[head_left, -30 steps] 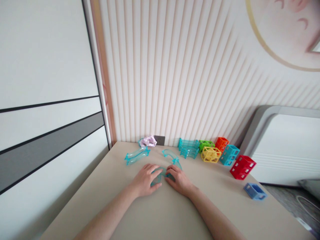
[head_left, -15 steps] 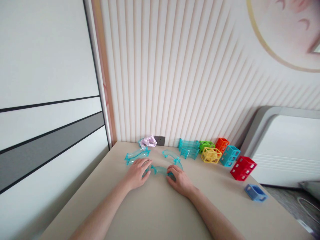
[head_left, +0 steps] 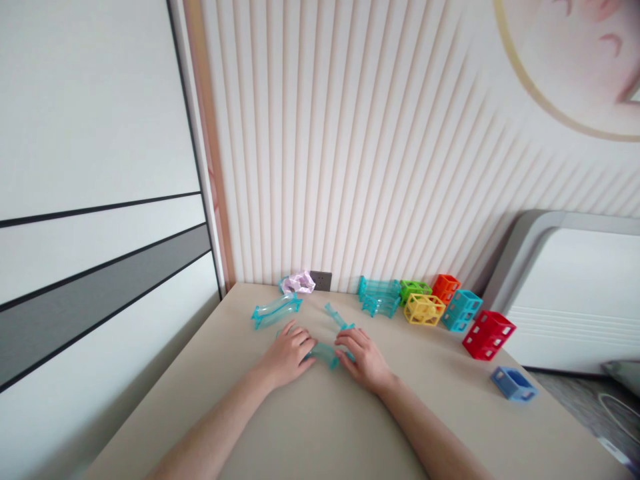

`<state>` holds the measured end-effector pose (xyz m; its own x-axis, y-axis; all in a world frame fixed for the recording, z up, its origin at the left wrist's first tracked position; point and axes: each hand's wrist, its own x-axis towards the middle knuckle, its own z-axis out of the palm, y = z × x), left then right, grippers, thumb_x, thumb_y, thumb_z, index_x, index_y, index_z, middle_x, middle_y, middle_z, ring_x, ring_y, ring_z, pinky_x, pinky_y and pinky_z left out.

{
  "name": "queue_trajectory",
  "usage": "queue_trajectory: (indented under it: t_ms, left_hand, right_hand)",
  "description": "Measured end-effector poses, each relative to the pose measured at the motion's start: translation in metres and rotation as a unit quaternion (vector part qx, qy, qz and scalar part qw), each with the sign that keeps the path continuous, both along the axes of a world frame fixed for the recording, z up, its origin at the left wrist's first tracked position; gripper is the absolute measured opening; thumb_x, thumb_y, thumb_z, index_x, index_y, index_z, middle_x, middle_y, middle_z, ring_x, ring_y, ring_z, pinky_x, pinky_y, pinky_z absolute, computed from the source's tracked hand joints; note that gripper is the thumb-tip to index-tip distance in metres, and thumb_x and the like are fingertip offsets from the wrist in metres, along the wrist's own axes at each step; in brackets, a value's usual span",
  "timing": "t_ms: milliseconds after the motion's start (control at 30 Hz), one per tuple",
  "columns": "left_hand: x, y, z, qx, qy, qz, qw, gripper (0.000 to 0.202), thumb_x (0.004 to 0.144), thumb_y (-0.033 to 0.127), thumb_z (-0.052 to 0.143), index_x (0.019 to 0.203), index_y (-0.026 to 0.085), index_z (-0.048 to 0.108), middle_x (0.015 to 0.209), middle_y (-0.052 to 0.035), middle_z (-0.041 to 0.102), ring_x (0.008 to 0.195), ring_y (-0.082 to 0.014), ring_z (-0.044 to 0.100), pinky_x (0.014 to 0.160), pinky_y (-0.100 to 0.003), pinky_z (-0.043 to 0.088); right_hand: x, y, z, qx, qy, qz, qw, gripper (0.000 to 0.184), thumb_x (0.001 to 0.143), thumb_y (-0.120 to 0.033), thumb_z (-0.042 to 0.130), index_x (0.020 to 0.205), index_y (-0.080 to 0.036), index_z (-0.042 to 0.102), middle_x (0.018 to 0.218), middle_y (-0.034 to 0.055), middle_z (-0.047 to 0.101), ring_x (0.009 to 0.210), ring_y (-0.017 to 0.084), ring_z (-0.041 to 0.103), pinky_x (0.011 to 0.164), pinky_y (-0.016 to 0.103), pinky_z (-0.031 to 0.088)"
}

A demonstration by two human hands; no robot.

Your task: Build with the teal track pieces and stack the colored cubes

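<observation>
Clear teal curved track pieces lie around my hands on the table. My left hand [head_left: 289, 355] has its fingers bent over one curved track piece [head_left: 326, 355], which is slightly blurred between the hands. My right hand [head_left: 367, 359] is closed on another teal track piece [head_left: 351, 357], mostly hidden under the fingers. Beyond its fingertips, a thin-looking teal piece [head_left: 336, 315] slants away towards the wall; whether it joins the held one I cannot tell. To the far left of the hands rests a pair of wavy teal track pieces [head_left: 276, 310], side by side.
Along the wall stand stacked teal pieces [head_left: 380, 297], green [head_left: 415, 291], yellow [head_left: 424, 310], orange [head_left: 445, 288], blue-teal [head_left: 461, 311] and red [head_left: 489, 335] frame blocks. A blue block [head_left: 514, 385] lies near the right edge. Crumpled lilac wrapping [head_left: 299, 282] sits by a socket [head_left: 321, 281].
My left hand has moved right and slightly nearer, onto the middle track piece. That piece has shifted right and towards me. The piece beyond my right hand has turned and now looks straighter.
</observation>
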<state>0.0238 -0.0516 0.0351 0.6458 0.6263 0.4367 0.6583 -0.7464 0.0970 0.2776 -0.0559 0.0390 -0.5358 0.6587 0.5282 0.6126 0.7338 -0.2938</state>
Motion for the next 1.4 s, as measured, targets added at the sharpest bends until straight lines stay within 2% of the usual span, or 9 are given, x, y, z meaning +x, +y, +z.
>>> queue_trajectory:
  t_ms: [133,233,400,567,667,933,1100,1233,1400]
  left_hand:
    - [0.002,-0.002,0.000,-0.007,0.010,-0.012,1.000,0.024,0.090,0.034,0.065,0.112,0.024,0.064,0.103,-0.0059,0.069,0.103,-0.0247,0.063,0.112,-0.053,0.035]
    - [0.004,-0.003,-0.002,-0.006,0.013,-0.022,1.000,0.027,0.090,0.035,0.065,0.114,0.025,0.064,0.105,-0.0060,0.069,0.105,-0.0247,0.063,0.114,-0.054,0.033]
    - [0.003,-0.004,-0.003,-0.016,0.006,-0.033,0.999,0.030,0.090,0.038,0.064,0.117,0.026,0.063,0.108,-0.0060,0.070,0.105,-0.0244,0.064,0.113,-0.054,0.033]
    - [0.003,-0.006,0.002,-0.035,0.018,-0.049,0.998,0.034,0.089,0.041,0.066,0.118,0.025,0.064,0.106,-0.0063,0.070,0.104,-0.0249,0.064,0.112,-0.053,0.035]
    - [0.003,-0.007,0.005,-0.042,0.026,-0.060,0.997,0.035,0.089,0.041,0.066,0.119,0.023,0.064,0.106,-0.0065,0.069,0.105,-0.0248,0.064,0.112,-0.050,0.036]
    - [0.001,-0.005,0.000,-0.035,0.014,-0.067,0.997,0.034,0.091,0.040,0.063,0.120,0.024,0.063,0.107,-0.0060,0.069,0.106,-0.0236,0.063,0.112,-0.048,0.036]
    - [0.001,-0.006,0.001,-0.030,0.003,-0.068,0.997,0.035,0.089,0.041,0.065,0.120,0.025,0.064,0.109,-0.0054,0.069,0.108,-0.0240,0.062,0.112,-0.047,0.037]
    - [0.001,-0.007,0.003,-0.026,0.009,-0.067,0.997,0.035,0.089,0.040,0.066,0.120,0.025,0.064,0.116,-0.0067,0.067,0.111,-0.0252,0.061,0.111,-0.047,0.039]
    - [0.001,-0.008,0.006,-0.017,0.023,-0.052,0.998,0.037,0.088,0.041,0.068,0.119,0.023,0.064,0.129,-0.0096,0.061,0.120,-0.0281,0.056,0.111,-0.049,0.040]
  right_hand:
    - [0.004,0.006,-0.004,0.032,0.057,-0.115,0.991,0.028,0.099,-0.035,0.049,0.121,-0.025,0.062,0.120,0.0126,0.063,0.111,0.026,0.060,0.097,0.044,0.048]
    - [0.006,0.010,-0.009,0.005,0.061,-0.133,0.989,0.031,0.098,-0.037,0.051,0.125,-0.025,0.062,0.128,0.0122,0.060,0.118,0.027,0.058,0.102,0.046,0.047]
    - [0.011,0.021,-0.021,-0.054,0.074,-0.161,0.983,0.030,0.097,-0.039,0.052,0.116,-0.023,0.069,0.123,0.0115,0.066,0.115,0.027,0.061,0.102,0.047,0.048]
    - [0.016,0.023,-0.024,-0.082,0.042,-0.133,0.987,0.037,0.095,-0.041,0.056,0.129,-0.028,0.065,0.133,0.0103,0.063,0.124,0.028,0.056,0.105,0.049,0.045]
    - [0.017,0.021,-0.021,-0.085,0.017,-0.110,0.990,0.035,0.095,-0.039,0.057,0.128,-0.030,0.066,0.138,0.0088,0.060,0.128,0.028,0.053,0.108,0.050,0.041]
    - [0.015,0.019,-0.013,-0.084,0.023,-0.088,0.992,0.025,0.092,-0.032,0.062,0.115,-0.025,0.069,0.119,0.0082,0.071,0.118,0.027,0.060,0.106,0.049,0.041]
    - [0.014,0.020,-0.016,-0.101,0.034,-0.103,0.989,0.020,0.089,-0.030,0.064,0.107,-0.024,0.069,0.111,0.0084,0.073,0.115,0.028,0.062,0.103,0.049,0.042]
    - [0.014,0.021,-0.017,-0.116,0.045,-0.116,0.985,0.022,0.086,-0.029,0.066,0.107,-0.023,0.070,0.113,0.0097,0.072,0.115,0.028,0.061,0.103,0.048,0.043]
    - [0.014,0.021,-0.015,-0.118,0.056,-0.086,0.988,0.030,0.087,-0.025,0.064,0.116,-0.023,0.068,0.112,0.0091,0.072,0.110,0.027,0.063,0.102,0.047,0.044]
